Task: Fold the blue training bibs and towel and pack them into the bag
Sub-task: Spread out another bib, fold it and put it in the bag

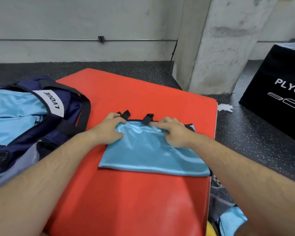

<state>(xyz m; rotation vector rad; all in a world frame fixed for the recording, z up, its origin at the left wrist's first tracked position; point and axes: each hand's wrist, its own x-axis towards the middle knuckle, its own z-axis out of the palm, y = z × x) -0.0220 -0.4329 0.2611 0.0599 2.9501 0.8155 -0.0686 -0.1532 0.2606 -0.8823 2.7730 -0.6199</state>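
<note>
Head view: left hand (109, 129) and right hand (171, 132) pinch the far edge of the folded blue bib (152, 152) on the red mat (126, 201) (open bag (70, 101) beside it, left, holding blue fabric).

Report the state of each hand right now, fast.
Left hand: closed, gripping the blue bib at its far left corner.
Right hand: closed, pinching the blue bib's far edge.
</note>
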